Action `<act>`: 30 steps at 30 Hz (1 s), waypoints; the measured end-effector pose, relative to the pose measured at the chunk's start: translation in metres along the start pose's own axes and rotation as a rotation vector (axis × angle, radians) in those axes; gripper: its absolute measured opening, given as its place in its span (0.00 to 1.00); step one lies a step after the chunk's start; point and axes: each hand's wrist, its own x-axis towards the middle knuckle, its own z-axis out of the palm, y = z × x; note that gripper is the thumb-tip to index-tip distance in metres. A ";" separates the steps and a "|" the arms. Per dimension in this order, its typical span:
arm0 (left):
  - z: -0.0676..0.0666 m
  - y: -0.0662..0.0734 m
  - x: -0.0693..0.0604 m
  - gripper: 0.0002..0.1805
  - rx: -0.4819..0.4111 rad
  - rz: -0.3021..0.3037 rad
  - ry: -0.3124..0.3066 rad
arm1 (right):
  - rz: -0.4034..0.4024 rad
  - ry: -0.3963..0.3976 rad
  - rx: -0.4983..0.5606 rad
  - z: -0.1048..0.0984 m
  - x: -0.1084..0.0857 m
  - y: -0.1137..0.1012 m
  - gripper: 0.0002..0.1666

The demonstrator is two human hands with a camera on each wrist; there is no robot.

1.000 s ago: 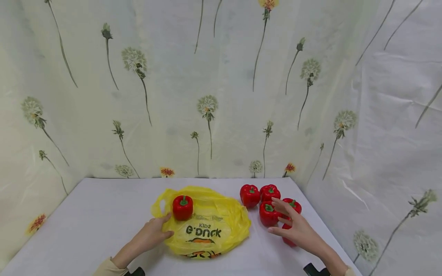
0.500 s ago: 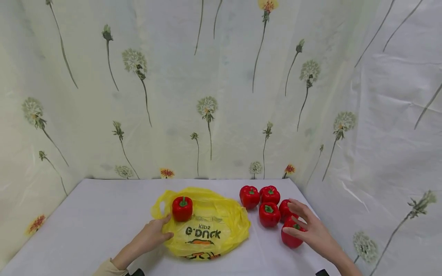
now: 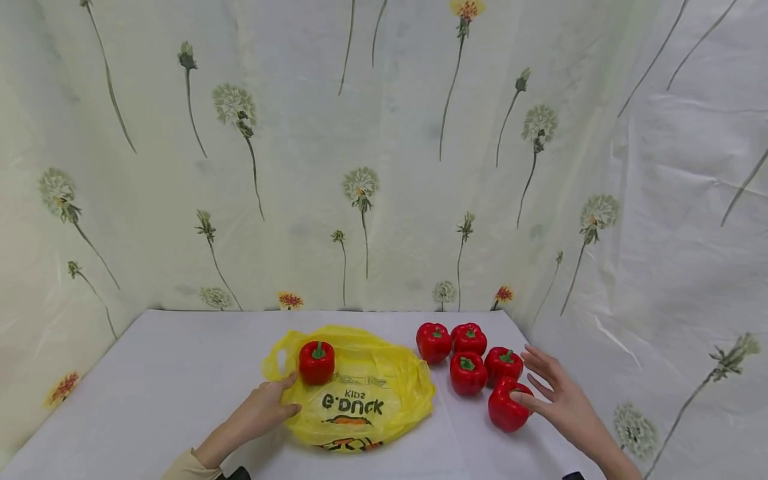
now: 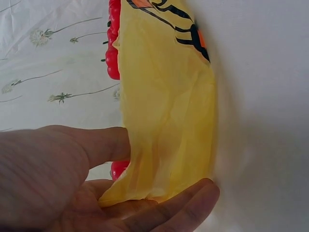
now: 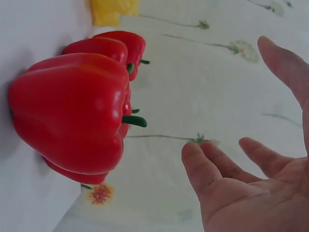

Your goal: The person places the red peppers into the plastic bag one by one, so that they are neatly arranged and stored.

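So the bag (image 3: 366, 390) lay on the counter (image 3: 198, 360) around the lower middle of the frame, print upside down, with one pepper (image 3: 317, 363) sitting on it by the handle hole at its left end. The left hand (image 3: 269, 405) had the bag's left edge pinched; from the left wrist you could see plastic between the thumb and the fingers (image 4: 186, 205). An index tip was right beside that pepper, couldn't tell if it touched.

The right hand (image 3: 558, 397), lower right, held nothing. Its fingers were spread, and the right wrist view showed a gap to the front pepper (image 3: 504, 408), even though the thumb overlapped it in the head view. The other four peppers (image 3: 468, 375) were bunched just beyond, toward upper left.

My worries? That bag looked thin and floppy, so a hard tug from the left hand could've dragged the pepper along or tipped it over. Same if the index tip bumped it. On the right, closing thumb first would probably shove the front pepper away instead of catching it, and those smooth, rounded sides looked ready to roll into the bunch. Reaching too low might've knocked the neighbours too.
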 end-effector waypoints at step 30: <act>-0.001 0.002 -0.002 0.35 0.008 -0.025 -0.012 | 0.090 0.010 -0.015 0.005 0.009 0.038 0.57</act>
